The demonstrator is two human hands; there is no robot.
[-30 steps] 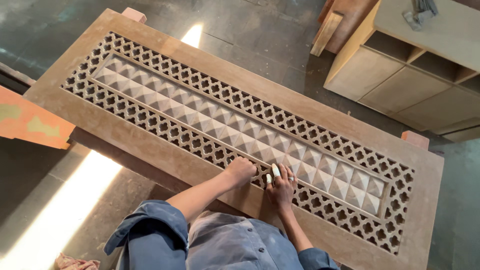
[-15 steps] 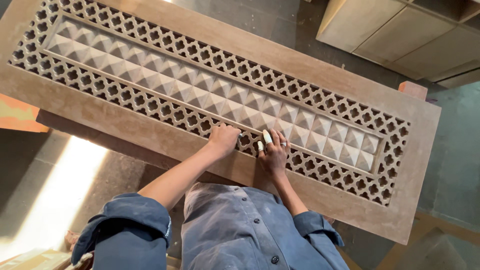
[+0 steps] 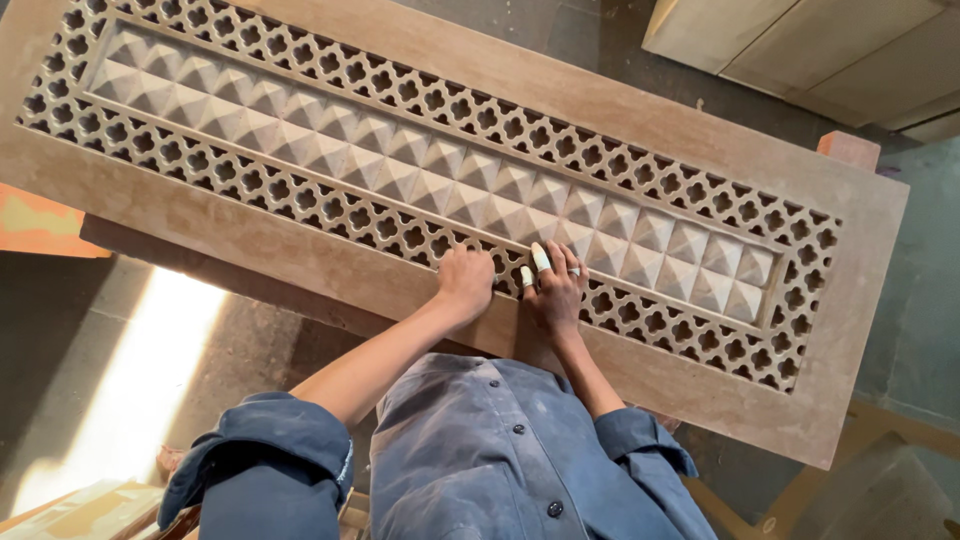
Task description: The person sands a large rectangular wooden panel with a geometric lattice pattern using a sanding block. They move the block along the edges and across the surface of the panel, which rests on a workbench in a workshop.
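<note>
A long carved wooden panel (image 3: 300,245) lies across the view, with a centre row of raised pyramids framed by a pierced lattice border. My left hand (image 3: 466,280) rests on the near lattice strip with its fingers curled down; anything under them is hidden. Just to its right, my right hand (image 3: 556,292) lies flat on the same strip with the fingers spread. Two of those fingers wear white wraps, and they reach to the edge of the pyramid row. I wear a dusty blue button shirt (image 3: 480,460).
The panel overhangs a dark concrete floor (image 3: 250,350) crossed by a bright sun patch (image 3: 130,390). Pale wooden cabinet parts (image 3: 820,50) stand at the top right. An orange board (image 3: 40,225) sticks out under the left end, and a reddish block (image 3: 850,148) shows behind the far right corner.
The view has tilted down and drawn closer to the panel. Both hands stay on the same stretch of the near lattice strip, shifting only slightly.
</note>
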